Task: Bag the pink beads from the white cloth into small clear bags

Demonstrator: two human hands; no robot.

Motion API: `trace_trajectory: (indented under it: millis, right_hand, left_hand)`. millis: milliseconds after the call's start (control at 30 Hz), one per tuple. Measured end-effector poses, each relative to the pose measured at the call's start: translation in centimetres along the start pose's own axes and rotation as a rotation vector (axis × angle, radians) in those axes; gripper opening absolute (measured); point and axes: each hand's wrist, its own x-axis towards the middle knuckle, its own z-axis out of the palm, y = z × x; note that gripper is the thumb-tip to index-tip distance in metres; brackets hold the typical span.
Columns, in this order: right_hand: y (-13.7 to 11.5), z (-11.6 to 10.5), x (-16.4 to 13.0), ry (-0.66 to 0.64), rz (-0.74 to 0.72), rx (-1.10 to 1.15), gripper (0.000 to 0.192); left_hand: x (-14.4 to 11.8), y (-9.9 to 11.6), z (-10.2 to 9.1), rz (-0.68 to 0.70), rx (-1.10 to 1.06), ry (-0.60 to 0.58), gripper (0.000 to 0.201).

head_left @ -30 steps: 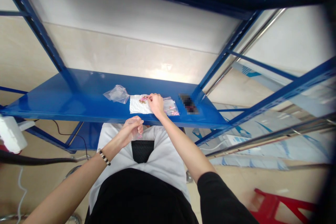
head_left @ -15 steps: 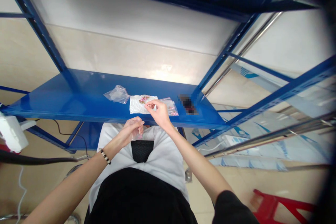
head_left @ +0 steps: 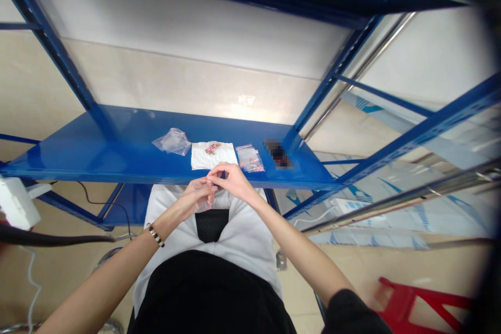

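Pink pieces (head_left: 257, 168) inside clear bags (head_left: 246, 153)

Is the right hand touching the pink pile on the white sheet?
Apart. The head view shows bare white sheet between the right hand and pink pile.

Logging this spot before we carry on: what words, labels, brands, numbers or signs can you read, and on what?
None can be read.
Pale sheeting: blue marks, too blurred to make out.
Dark item on the shelf: pixelated, nothing legible.
Clear bags and white paper: no legible print.
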Motion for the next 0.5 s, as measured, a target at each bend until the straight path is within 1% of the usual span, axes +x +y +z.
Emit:
trace_trajectory:
  millis: [133,233,367,500]
  right_hand:
    - [0.9,0.1,0.0,0.025,0.015,0.038,0.013]
    - [2.9,-0.1,0.9,0.122,0.054,0.049,0.014]
    - [6.4,-0.9,3.7,0.324,0.061,0.074,0.016]
    - [8.9,-1.0,6.9,0.437,0.101,0.064,0.016]
  left_hand:
    - [0.0,0.1,0.1,-0.008,-0.033,0.009,0.027]
    - [0.0,0.2,0.1,-0.004,-0.069,0.014,0.028]
    - [0.0,0.4,0.2,-0.001,-0.102,0.001,0.028]
    - [0.0,0.6,0.2,-0.001,-0.127,0.003,0.027]
